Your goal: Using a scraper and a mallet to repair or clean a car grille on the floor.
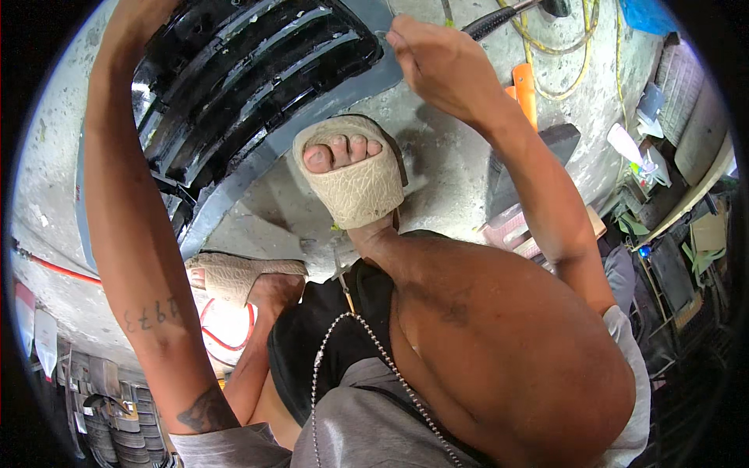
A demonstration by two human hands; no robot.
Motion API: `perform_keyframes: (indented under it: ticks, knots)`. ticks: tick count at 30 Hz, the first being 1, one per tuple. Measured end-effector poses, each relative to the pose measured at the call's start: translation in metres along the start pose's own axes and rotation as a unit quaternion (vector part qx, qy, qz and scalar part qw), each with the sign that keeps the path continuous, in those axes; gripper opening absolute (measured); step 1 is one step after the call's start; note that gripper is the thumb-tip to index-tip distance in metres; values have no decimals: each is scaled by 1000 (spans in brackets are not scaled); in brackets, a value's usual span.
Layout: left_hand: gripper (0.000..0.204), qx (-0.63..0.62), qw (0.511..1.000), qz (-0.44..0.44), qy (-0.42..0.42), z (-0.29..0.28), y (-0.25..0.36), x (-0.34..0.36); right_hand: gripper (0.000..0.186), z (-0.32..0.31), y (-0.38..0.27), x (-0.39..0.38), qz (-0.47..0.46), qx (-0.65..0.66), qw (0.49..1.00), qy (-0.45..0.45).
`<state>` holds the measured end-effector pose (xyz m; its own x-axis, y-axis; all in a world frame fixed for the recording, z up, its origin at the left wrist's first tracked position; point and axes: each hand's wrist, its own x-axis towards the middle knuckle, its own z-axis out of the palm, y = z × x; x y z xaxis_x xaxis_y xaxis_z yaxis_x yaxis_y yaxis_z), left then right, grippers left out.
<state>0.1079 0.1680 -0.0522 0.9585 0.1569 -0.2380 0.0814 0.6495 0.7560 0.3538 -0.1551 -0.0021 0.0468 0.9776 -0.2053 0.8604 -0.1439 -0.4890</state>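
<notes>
A glossy black slatted panel [257,78], like a vehicle grille, lies at the upper left inside a grey border piece [328,105]. Pale flecks dot its slats. My left hand [144,11] reaches over the panel's left side, and its fingers are cut off by the top edge of the picture. Beside the panel's right corner, my right hand [443,69] is closed, thumb and fingers pressed together at the grey border. What it pinches, if anything, is hidden. A black-handled tool [490,23] shows just behind that hand; I cannot tell whether they touch.
An orange-handled tool [524,92] and a dark block [546,152] lie right of my raised sandalled foot [351,171]. A yellow hose [589,47] coils at the upper right. A red hose [58,267] runs at the left. Clutter [679,257] lines the right side.
</notes>
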Motion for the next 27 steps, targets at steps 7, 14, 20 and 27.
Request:
perform_keyframes:
  ticks: [7, 14, 20, 27]
  knots:
    - [59, 587, 707, -105, 380, 129, 4, 25, 12, -4, -14, 8, 10, -124, 992, -34]
    - [60, 538, 755, -102, 360, 120, -2, 23, 18, -17, -22, 21, 59, -127, 972, -187]
    - [63, 575, 730, -146, 340, 101, 2, 29, 17, -13, -26, 21, 32, -121, 978, -167]
    - [64, 573, 724, -158, 351, 96, -2, 39, 25, -13, -9, 35, 135, -90, 965, -208]
